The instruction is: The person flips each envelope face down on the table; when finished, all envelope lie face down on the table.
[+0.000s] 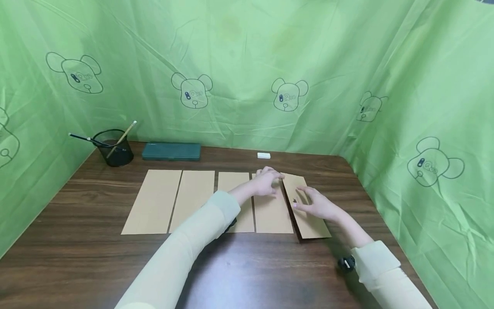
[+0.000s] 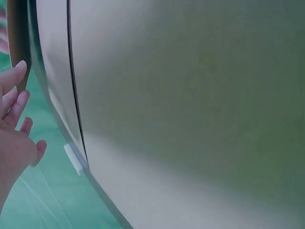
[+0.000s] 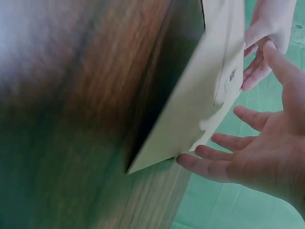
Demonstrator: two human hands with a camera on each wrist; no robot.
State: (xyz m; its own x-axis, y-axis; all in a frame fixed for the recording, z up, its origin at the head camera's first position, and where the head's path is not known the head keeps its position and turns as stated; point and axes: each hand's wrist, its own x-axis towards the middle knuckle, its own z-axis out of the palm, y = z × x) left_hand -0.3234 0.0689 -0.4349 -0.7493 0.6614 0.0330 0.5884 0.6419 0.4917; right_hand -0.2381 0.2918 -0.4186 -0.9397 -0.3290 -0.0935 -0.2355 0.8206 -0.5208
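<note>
Several tan rectangular kraft cards (image 1: 151, 201) lie side by side on the table. The rightmost tan card (image 1: 312, 225) is tilted, its left edge raised off the tabletop, with small dark print on its face. At its far left corner my left hand (image 1: 264, 182) pinches the edge; the left wrist view shows the fingertips (image 2: 21, 67) on that edge. My right hand (image 1: 317, 205) hovers over the same card with fingers spread. In the right wrist view the right hand (image 3: 267, 148) has its fingertips close by the card's edge; whether they touch it I cannot tell.
At the back of the brown wooden table (image 1: 247, 274) are a black mesh pen cup (image 1: 118, 155) with pencils, a dark green case (image 1: 171, 151) and a small white eraser (image 1: 263, 155). Green curtains (image 1: 239, 51) enclose the back and sides.
</note>
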